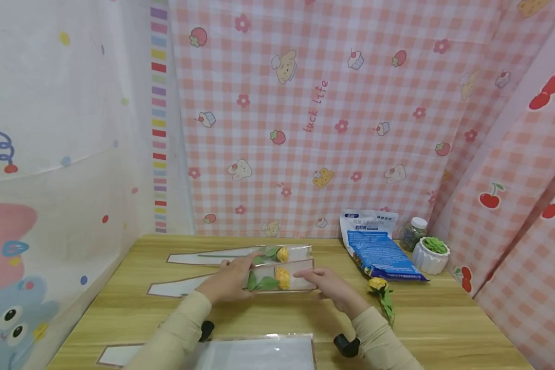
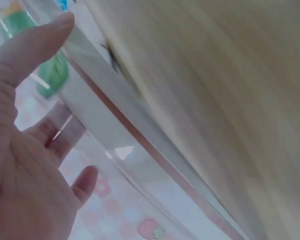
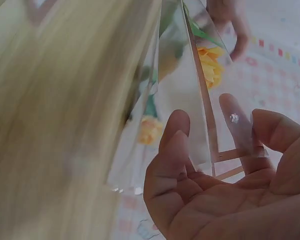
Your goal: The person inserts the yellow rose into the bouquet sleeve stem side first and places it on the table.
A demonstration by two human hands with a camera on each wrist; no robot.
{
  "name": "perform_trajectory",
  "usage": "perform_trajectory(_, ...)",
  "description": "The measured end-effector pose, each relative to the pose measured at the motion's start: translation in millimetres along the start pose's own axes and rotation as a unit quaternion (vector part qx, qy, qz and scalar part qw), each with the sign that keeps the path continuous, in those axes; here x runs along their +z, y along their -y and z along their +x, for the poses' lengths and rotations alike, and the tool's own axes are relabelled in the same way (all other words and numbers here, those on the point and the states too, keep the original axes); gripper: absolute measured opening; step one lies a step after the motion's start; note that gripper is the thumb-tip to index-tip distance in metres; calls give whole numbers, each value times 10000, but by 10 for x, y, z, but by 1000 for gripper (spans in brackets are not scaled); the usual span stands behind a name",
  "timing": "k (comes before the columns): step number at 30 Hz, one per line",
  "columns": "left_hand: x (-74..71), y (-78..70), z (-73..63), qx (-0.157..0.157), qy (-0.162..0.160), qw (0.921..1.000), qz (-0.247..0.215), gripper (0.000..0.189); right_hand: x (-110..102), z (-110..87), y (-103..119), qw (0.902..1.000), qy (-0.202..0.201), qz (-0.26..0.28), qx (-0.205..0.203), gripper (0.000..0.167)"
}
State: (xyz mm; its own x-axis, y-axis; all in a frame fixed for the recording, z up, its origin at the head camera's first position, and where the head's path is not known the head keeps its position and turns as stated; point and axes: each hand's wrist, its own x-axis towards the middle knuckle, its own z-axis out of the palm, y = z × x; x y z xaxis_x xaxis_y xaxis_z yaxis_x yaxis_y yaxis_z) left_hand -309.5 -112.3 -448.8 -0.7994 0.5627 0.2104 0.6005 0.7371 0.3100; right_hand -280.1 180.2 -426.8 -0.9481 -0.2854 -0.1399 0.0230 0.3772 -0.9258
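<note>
A clear flower sleeve point(image 1: 300, 280) with a brown-edged white panel holds a yellow artificial rose point(image 1: 282, 278) with green leaves. My left hand point(image 1: 228, 280) grips its middle beside the leaves; in the left wrist view the thumb point(image 2: 45, 37) lies across one side, with fingers on the other. At the sleeve's right end, my right hand point(image 1: 335, 290) pinches the open-looking edge; the right wrist view shows thumb and fingers point(image 3: 235, 122) around that corner. Just behind, a second sleeve point(image 1: 185, 258) with another yellow rose point(image 1: 282, 254) lies on the table.
Nearer me lies another white-panelled sleeve point(image 1: 259, 354), partly under the left forearm. On the right are a loose yellow rose point(image 1: 377, 284), a blue-and-white bag point(image 1: 379, 252), a lidded jar point(image 1: 413, 235) and a white potted succulent point(image 1: 431, 258). Black objects point(image 1: 346, 345) sit near the forearms.
</note>
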Motion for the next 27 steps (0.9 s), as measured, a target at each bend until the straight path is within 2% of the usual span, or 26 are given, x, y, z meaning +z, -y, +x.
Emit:
perform_trajectory(6,1,137,-56,-295,-9,9993,244,97,-119,81,-162,9993,-171,250,234,36)
perform_trajectory(12,34,272,-92,-521,70,9973,504,96,-152,160,-298,9954,-211,827,438,37)
perform_trajectory(16,67,359,-114,-488,194,9967,612,94,-154,200,-332,9926,-289,997,625,40)
perform_trajectory(19,61,389,-119,-405,151,9971,633,91,-170,217,-341,9922,-384,1019,605,41)
perform_trajectory(21,47,392,-123,-379,132,9972,628,89,-182,222,-349,9921,-386,1066,530,38)
perform_trajectory(23,34,389,-131,-379,136,9972,626,89,-191,223,-358,9919,-392,1097,514,28)
perform_trajectory(27,2,368,-162,-485,198,9971,550,89,-197,215,-386,9917,-396,1086,554,16)
